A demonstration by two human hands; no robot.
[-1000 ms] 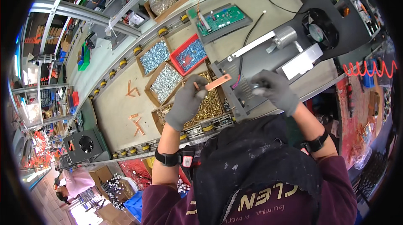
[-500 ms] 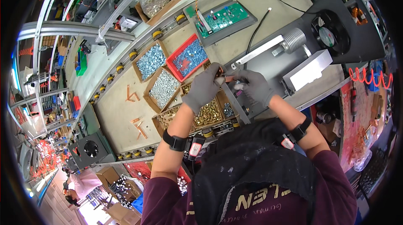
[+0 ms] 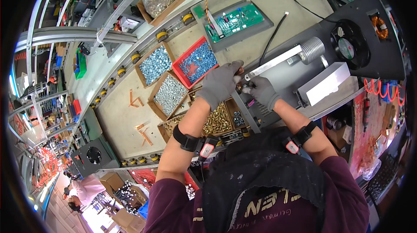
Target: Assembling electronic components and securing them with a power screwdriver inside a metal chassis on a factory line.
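Both my hands wear grey gloves and meet at the near left edge of a dark grey metal chassis (image 3: 282,81). My left hand (image 3: 217,85) is closed on a small copper strip (image 3: 240,71), mostly hidden by the fingers. My right hand (image 3: 263,94) is closed beside it at the chassis edge, its fingertips pinched together; what they hold is too small to make out. A pale flat metal bar (image 3: 274,62) with a ribbed silver cylinder (image 3: 312,50) at its far end lies just beyond my fingertips. A white-faced metal box (image 3: 325,84) sits to the right.
Left of the chassis stand a red tray (image 3: 175,66) of blue-grey screws, cardboard boxes of silver screws (image 3: 169,94) and brass fasteners (image 3: 217,120). Copper strips (image 3: 135,99) lie farther left. Beyond are a green circuit board (image 3: 239,21), a black cable (image 3: 273,37) and a fan (image 3: 347,46).
My left hand has shifted slightly right, and its copper strip shows less. My right hand stays at the chassis edge, fingers pinched. The chassis and circuit board appear a little farther right.
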